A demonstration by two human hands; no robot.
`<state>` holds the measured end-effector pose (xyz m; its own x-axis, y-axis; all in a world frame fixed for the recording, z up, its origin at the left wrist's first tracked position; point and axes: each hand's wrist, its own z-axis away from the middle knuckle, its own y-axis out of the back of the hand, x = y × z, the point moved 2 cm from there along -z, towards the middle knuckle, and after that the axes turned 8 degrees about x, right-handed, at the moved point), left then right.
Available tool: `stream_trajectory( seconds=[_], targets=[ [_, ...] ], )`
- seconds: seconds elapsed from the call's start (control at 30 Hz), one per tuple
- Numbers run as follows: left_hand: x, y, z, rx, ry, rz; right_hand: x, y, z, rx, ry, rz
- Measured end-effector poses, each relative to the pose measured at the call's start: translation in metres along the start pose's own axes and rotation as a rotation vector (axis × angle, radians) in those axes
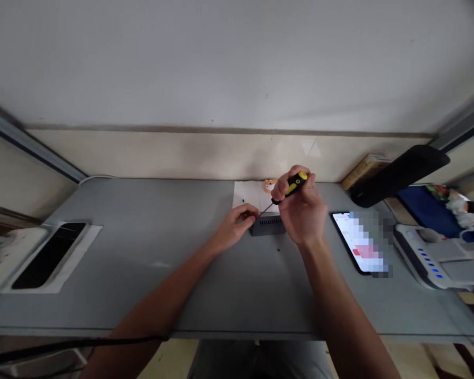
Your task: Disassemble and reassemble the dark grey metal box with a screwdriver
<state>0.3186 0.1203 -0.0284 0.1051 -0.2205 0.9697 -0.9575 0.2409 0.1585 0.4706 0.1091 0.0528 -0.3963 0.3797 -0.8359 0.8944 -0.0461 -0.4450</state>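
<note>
My right hand [303,210] is closed round the handle of a black and yellow screwdriver [294,184]. Its thin shaft slants down to the left, and the tip meets the upper left end of a small dark grey box [267,226] with a row of slots in its near side. At that same left corner, my left hand [239,223] grips the box with thumb and fingertips close to the screwdriver tip. Whether a screw sits under the tip is too small to make out. Behind the box lies a white paper [245,192], partly covered by the box and my right hand.
A lit phone [357,242] lies right of my right arm, beside a power strip [430,258]. Behind them lean a long black object [398,176] and a small carton [365,169]. Another phone [51,255] rests at left. A tiny dark piece [278,250] lies before the box.
</note>
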Motion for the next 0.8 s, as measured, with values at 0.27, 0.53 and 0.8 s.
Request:
stream_trajectory(
  seconds=[0.27, 0.53, 0.8],
  targets=[
    [0.0030, 0.0000, -0.0002, 0.002, 0.027, 0.005, -0.0041, -0.0053, 0.0057, -0.013, -0.052, -0.163],
    [0.0042, -0.0002, 0.0005, 0.001, 0.014, 0.038, -0.0052, -0.0067, 0.0073, 0.021, -0.059, -0.184],
    [0.0028, 0.0000, 0.0002, -0.004, 0.021, -0.003, -0.0057, -0.0078, 0.0097, 0.058, -0.013, -0.175]
  ],
)
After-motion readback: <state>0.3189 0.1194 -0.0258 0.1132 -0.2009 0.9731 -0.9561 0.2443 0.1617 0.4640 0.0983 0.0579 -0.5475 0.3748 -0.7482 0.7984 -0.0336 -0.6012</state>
